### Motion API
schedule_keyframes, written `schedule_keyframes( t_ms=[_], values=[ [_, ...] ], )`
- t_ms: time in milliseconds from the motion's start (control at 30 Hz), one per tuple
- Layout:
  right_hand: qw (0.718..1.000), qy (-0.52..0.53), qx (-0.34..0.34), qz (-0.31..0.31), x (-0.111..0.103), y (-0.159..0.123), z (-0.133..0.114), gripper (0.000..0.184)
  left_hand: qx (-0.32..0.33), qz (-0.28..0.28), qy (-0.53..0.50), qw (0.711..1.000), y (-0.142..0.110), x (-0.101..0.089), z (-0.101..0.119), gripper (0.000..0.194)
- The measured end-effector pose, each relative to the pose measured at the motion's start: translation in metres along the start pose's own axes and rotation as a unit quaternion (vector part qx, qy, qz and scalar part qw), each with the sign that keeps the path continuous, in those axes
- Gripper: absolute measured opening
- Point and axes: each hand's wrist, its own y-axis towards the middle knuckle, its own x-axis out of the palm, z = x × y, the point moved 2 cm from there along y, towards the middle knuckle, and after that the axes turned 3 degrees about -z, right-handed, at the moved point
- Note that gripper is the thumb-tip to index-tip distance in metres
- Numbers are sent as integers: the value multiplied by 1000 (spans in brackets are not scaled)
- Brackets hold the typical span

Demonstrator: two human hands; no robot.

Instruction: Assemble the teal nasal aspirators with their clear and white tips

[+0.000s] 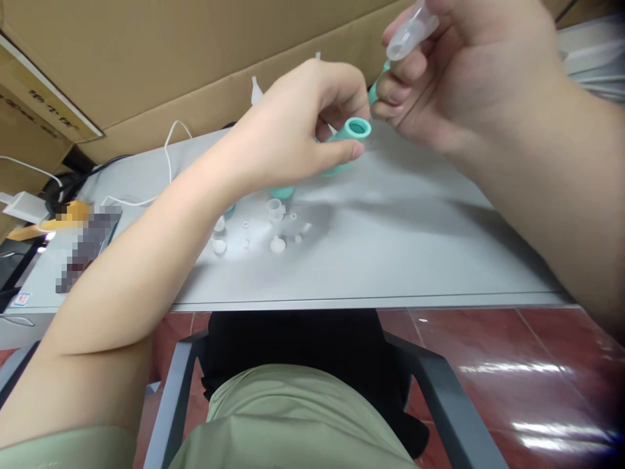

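Note:
My left hand point(317, 124) curls round a teal bottle point(359, 128), thumb along its side, and the round open mouth faces up toward me. Above and to the right, my right hand point(430, 71) grips a translucent plastic tube-like piece point(413, 31), its open end pointing down and left. A second teal piece point(374, 93) shows beside my right fingers; whether they hold it I cannot tell. On the table below lie a translucent cap point(276, 210), a white disc point(278, 244) and several tiny white rings and bits. Another teal base point(282, 193) is partly hidden by my left hand.
The grey table point(415, 267) meets a cardboard wall point(161, 58) at the back. A white pointed tip point(256, 91) rises behind my left wrist. White cables, a charger point(27, 206) and a blurred-out item point(90, 244) occupy the left side. Chair armrests point(444, 391) flank my lap.

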Motion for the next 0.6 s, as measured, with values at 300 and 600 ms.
schedule_keyframes(
  t_ms=[300, 600],
  values=[
    [999, -20, -45, -18, -2, 2, 7, 39, -110, -45, 130, 984, 6, 19, -2, 35],
    [988, -6, -115, -107, 14, -8, 4, 65, -52, -32, 32, 998, -15, -21, 0, 60]
  ],
)
